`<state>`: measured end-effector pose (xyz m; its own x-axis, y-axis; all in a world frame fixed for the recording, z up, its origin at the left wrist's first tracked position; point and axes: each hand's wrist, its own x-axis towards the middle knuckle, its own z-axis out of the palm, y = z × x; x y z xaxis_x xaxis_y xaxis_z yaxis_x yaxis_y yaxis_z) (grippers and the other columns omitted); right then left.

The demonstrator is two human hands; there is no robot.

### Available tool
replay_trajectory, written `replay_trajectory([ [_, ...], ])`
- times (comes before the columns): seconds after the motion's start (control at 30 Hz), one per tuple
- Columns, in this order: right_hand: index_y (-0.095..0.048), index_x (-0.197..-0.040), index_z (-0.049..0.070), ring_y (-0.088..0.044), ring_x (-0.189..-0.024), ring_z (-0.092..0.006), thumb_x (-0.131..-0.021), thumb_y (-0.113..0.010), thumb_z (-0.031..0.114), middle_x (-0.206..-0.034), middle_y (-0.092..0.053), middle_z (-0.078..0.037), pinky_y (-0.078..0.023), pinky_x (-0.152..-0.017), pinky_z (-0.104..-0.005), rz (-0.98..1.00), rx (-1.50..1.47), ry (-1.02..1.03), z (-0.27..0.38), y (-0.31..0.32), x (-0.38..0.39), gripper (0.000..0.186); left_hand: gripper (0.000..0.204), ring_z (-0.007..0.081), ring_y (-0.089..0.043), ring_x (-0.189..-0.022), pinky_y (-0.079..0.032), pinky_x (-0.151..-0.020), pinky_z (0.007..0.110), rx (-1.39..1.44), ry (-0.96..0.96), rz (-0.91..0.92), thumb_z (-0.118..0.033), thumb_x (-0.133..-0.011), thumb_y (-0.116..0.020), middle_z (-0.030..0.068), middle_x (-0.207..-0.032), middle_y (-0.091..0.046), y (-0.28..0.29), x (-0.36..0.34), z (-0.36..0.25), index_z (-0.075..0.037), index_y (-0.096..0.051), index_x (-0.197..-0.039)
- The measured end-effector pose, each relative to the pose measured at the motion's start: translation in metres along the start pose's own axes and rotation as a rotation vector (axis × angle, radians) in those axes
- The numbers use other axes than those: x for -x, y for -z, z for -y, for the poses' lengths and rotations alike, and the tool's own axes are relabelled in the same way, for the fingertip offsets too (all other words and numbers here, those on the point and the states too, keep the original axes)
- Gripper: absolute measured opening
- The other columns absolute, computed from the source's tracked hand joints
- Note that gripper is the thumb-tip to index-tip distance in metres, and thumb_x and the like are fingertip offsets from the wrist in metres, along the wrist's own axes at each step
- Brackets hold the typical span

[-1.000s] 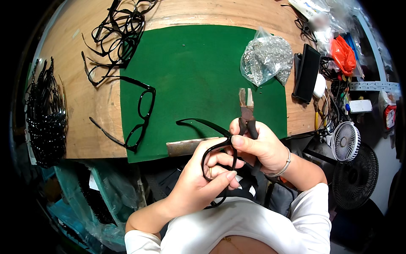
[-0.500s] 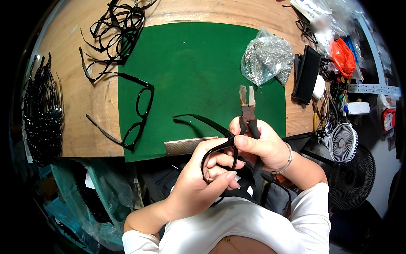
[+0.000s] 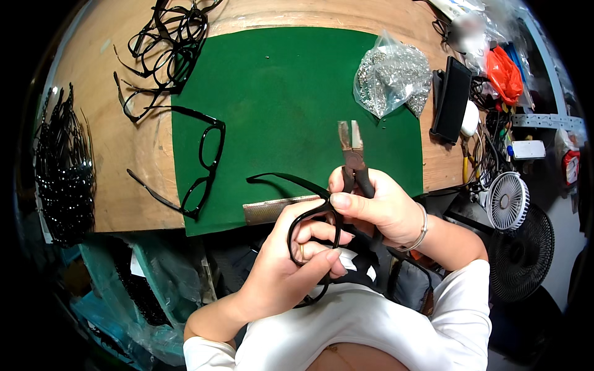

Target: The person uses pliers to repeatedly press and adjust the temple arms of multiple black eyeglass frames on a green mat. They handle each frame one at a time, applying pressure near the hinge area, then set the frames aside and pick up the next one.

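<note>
Near the front edge of the green mat [image 3: 278,111], my left hand [image 3: 269,266] is closed around the rim of a black eyeglass frame [image 3: 301,182]. One temple of the frame stretches out over the mat toward the far left. My right hand [image 3: 393,207] is wrapped round dark-handled pliers [image 3: 354,159], whose worn jaws point away from me, slightly parted with nothing between them. The right thumb and fingertip also pinch the frame's corner where that temple joins. Part of the frame's lower side is hidden by my left fingers.
Another black eyeglass frame [image 3: 214,168] lies at the mat's left, below a pile of similar frames [image 3: 167,62]. A clear bag of small silvery metal parts [image 3: 390,80] sits far right. Beside the mat are a phone-like black device [image 3: 451,102] and a white fan [image 3: 507,201].
Both hands, with the eyeglass frame and pliers, have shifted slightly left. The pliers sit a little farther from me. My grip on both looks the same.
</note>
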<state>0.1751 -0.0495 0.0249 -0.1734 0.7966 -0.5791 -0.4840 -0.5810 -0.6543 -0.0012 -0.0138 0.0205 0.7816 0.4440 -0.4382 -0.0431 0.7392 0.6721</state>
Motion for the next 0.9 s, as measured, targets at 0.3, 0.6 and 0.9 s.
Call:
replay_trajectory([
  [0.3, -0.050, -0.093, 0.001, -0.052, -0.073, -0.0123, -0.086, -0.051, 0.029, -0.078, -0.054, -0.006, -0.043, -0.068, -0.0267, 0.273, 0.721, -0.038, 0.009, 0.022, 0.027, 0.029, 0.045, 0.0154, -0.060, -0.074, -0.047, -0.067, 0.025, 0.053, 0.085, 0.140, 0.009, -0.080, -0.047, 0.0150, -0.100, -0.056, 0.017, 0.014, -0.016, 0.000, -0.033, -0.123],
  [0.6, -0.050, -0.091, -0.001, -0.056, -0.071, -0.0194, -0.087, -0.049, 0.033, -0.078, -0.057, -0.011, -0.044, -0.063, -0.0297, 0.317, 0.939, -0.131, 0.023, 0.010, 0.023, 0.034, 0.040, 0.0161, -0.060, -0.074, -0.047, -0.067, 0.025, -0.027, 0.128, 0.154, 0.009, -0.080, -0.046, 0.0138, -0.100, -0.055, 0.014, 0.013, -0.015, 0.003, -0.038, -0.118],
  [0.9, -0.051, -0.081, -0.007, -0.058, -0.065, -0.0354, -0.082, -0.055, 0.034, -0.064, -0.056, -0.022, -0.046, -0.060, -0.0391, 0.096, 1.277, 0.002, 0.021, 0.003, 0.028, 0.041, 0.041, 0.0159, -0.059, -0.072, -0.048, -0.066, 0.026, 0.036, 0.122, 0.068, 0.006, -0.082, -0.047, 0.0133, -0.101, -0.055, 0.000, 0.013, -0.013, 0.001, -0.035, -0.121],
])
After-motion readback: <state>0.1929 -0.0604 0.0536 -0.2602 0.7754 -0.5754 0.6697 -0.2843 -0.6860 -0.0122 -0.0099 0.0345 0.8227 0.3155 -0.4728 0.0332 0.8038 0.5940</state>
